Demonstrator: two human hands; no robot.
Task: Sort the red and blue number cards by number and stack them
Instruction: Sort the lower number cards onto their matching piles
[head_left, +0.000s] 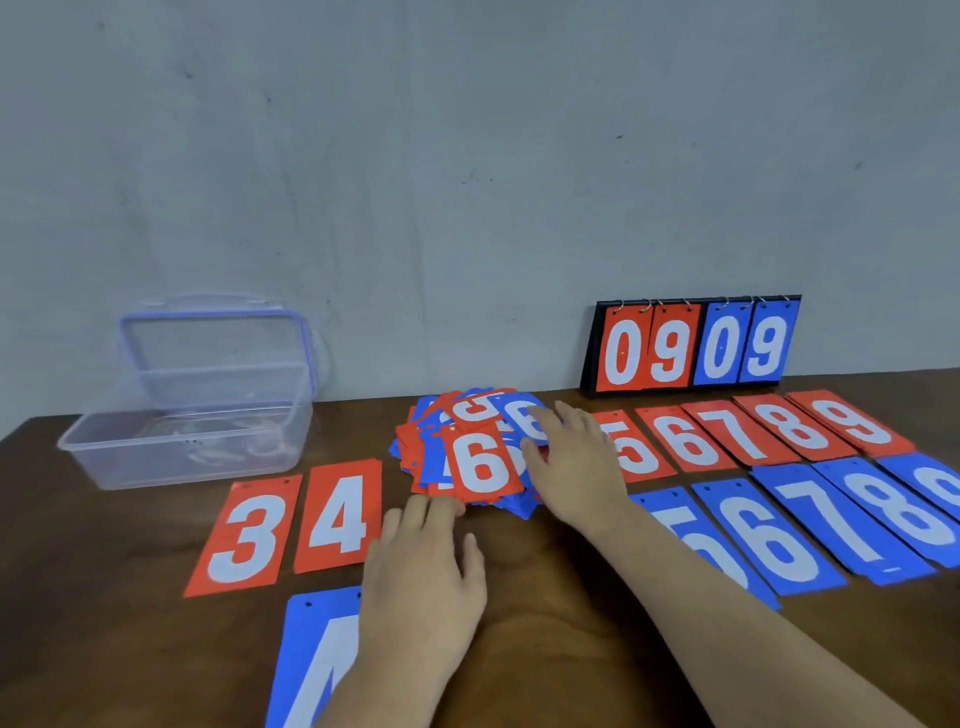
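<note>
A loose heap of red and blue number cards (470, 457) lies at the table's middle, a red 6 on top. My right hand (571, 462) rests flat on the heap's right side, fingers straight, touching a blue 6 (524, 421). My left hand (423, 566) lies flat on the table with its fingertips at the heap's near edge. Red 3 (244, 535) and red 4 (340, 514) lie to the left, a blue 4 (317, 660) nearer me. Red 5 to 9 (748, 431) and blue 5 to 9 (810, 525) lie in rows on the right.
An open clear plastic box (187, 441) with its lid up stands at the back left. A black flip scoreboard (693, 345) showing 09 09 stands against the wall at the back right. The brown table (545, 597) reaches the wall.
</note>
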